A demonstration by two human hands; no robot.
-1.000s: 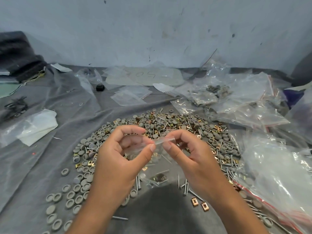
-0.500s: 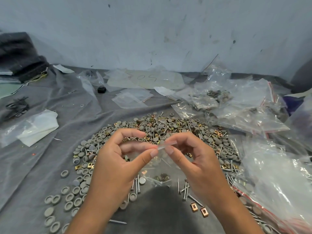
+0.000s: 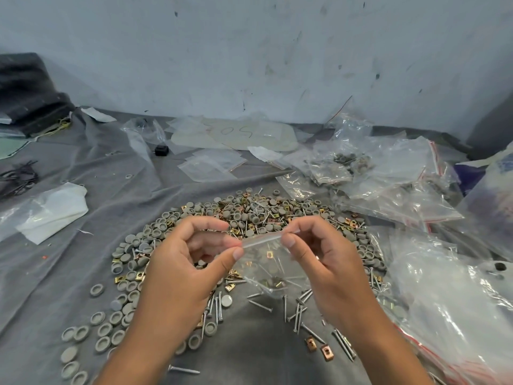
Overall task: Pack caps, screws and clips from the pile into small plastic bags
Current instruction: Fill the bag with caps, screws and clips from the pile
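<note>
From overhead, the left hand (image 3: 180,262) and right hand (image 3: 330,262) each pinched an end of the small plastic bag's (image 3: 273,266) top edge, their grip holding it above the pile (image 3: 258,215) of caps, screws and clips on the grey-clothed desk (image 3: 55,273).

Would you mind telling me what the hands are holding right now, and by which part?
Both hands, left hand and right hand, pinch one small clear bag by its top edge, one at each end.
</note>
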